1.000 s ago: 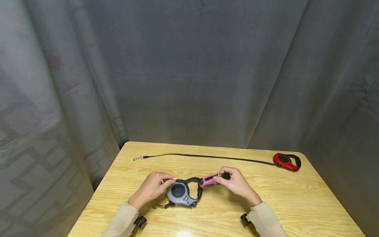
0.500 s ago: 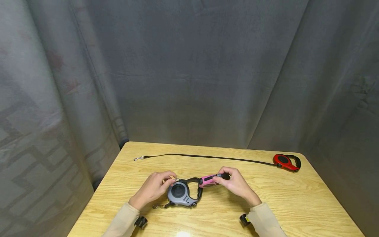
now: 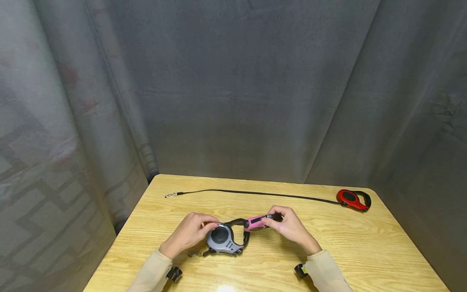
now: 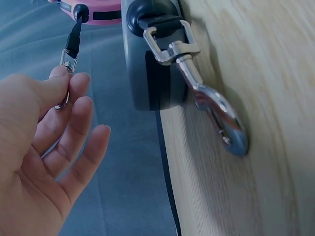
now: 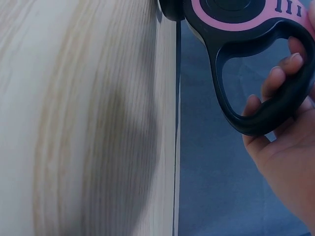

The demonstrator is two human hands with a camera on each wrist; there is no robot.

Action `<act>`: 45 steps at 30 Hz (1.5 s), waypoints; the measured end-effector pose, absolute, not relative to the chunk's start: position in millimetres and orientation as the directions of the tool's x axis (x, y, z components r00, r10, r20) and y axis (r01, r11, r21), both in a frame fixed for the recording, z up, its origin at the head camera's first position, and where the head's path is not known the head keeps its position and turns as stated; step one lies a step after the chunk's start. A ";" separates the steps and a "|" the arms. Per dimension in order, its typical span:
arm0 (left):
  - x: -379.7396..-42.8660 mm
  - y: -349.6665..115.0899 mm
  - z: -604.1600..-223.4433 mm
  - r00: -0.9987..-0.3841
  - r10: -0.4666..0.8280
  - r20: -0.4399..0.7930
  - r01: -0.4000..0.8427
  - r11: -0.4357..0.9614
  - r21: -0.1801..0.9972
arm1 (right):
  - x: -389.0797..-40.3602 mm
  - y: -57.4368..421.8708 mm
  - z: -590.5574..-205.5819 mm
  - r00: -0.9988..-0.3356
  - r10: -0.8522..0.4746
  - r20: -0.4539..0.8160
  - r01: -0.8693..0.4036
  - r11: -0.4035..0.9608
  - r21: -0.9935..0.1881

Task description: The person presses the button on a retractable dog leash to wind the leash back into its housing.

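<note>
Not a huge change on my end: compared with the earliest frame, the left hand (image 3: 190, 233) has crept a little to the right, bringing the metal clip (image 4: 68, 64) over the top edge of the grey leash (image 3: 220, 235). The pink leash (image 3: 255, 222) has slid a touch left too. The red leash (image 3: 349, 198) and its stretched-out black strap (image 3: 251, 192) look the same as before.

Hands are well apart right now. Left one's got the clip pinched between thumb and index finger, other fingers loosely spread. Right hand (image 3: 290, 227) is wrapped on the black handle (image 5: 266, 124) of the pink leash, fingertips poking through the loop.

The pink leash is up off the bench (image 3: 365, 243), its front end overlapping the grey one's handle in my head view; can't tell if they touch. The grey leash sits between the hands.
</note>
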State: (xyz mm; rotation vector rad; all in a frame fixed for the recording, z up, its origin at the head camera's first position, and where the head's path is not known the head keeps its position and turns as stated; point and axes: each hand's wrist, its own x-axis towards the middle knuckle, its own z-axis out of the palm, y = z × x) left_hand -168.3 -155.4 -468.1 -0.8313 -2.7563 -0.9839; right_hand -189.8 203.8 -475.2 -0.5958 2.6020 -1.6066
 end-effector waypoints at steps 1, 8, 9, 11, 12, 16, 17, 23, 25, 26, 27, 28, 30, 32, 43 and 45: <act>-168.2 -155.3 -468.0 -0.846 0.462 0.265 0.525 0.640 0.561 | -189.7 203.7 -475.1 -0.926 -0.333 0.175 -0.306 0.394 -0.867; -167.0 -153.8 -467.2 -0.847 0.462 0.262 0.523 0.643 0.559 | -189.5 202.2 -475.4 -0.921 -0.336 0.200 -0.330 0.394 -0.858; -166.9 -153.7 -467.4 -0.848 0.463 0.260 0.522 0.642 0.561 | -189.5 202.0 -475.7 -0.919 -0.338 0.203 -0.334 0.393 -0.857; -166.8 -153.7 -467.8 -0.848 0.463 0.259 0.522 0.641 0.563 | -189.5 201.5 -476.3 -0.917 -0.341 0.209 -0.340 0.390 -0.856; -166.9 -153.7 -468.1 -0.847 0.464 0.259 0.523 0.641 0.562 | -189.6 201.3 -476.6 -0.916 -0.341 0.211 -0.342 0.389 -0.855; -167.0 -153.9 -468.7 -0.846 0.465 0.261 0.525 0.637 0.565 | -189.5 200.5 -476.9 -0.914 -0.346 0.214 -0.344 0.380 -0.859; -167.1 -153.9 -468.7 -0.845 0.466 0.262 0.526 0.636 0.565 | -189.4 200.3 -476.8 -0.913 -0.345 0.215 -0.345 0.379 -0.859; -166.8 -153.4 -467.9 -0.846 0.466 0.260 0.525 0.642 0.558 | -189.2 199.0 -475.6 -0.911 -0.344 0.227 -0.358 0.387 -0.850; -166.7 -153.2 -467.6 -0.847 0.463 0.262 0.524 0.645 0.556 | -189.0 198.5 -475.0 -0.911 -0.343 0.228 -0.358 0.388 -0.849; -166.6 -153.1 -467.5 -0.847 0.461 0.263 0.524 0.646 0.556 | -189.0 198.2 -474.8 -0.911 -0.343 0.228 -0.359 0.388 -0.849; -166.6 -153.0 -467.4 -0.848 0.459 0.265 0.523 0.646 0.555 | -188.9 198.0 -474.5 -0.912 -0.343 0.227 -0.357 0.388 -0.850; -166.5 -153.0 -467.5 -0.848 0.458 0.267 0.524 0.646 0.555 | -188.7 197.7 -474.2 -0.911 -0.343 0.228 -0.358 0.387 -0.850; -166.4 -153.0 -467.3 -0.848 0.456 0.268 0.523 0.647 0.554 | -188.3 197.0 -473.5 -0.911 -0.343 0.228 -0.358 0.387 -0.850; -166.6 -152.8 -467.4 -0.848 0.458 0.268 0.524 0.647 0.554 | -187.9 196.6 -473.0 -0.912 -0.343 0.226 -0.357 0.389 -0.849; -168.0 -149.0 -465.3 -0.843 0.469 0.264 0.530 0.634 0.563 | -187.7 194.1 -472.5 -0.915 -0.341 0.214 -0.345 0.390 -0.854; -168.4 -147.8 -465.1 -0.842 0.470 0.264 0.531 0.638 0.558 | -188.1 193.8 -473.1 -0.915 -0.339 0.218 -0.347 0.392 -0.852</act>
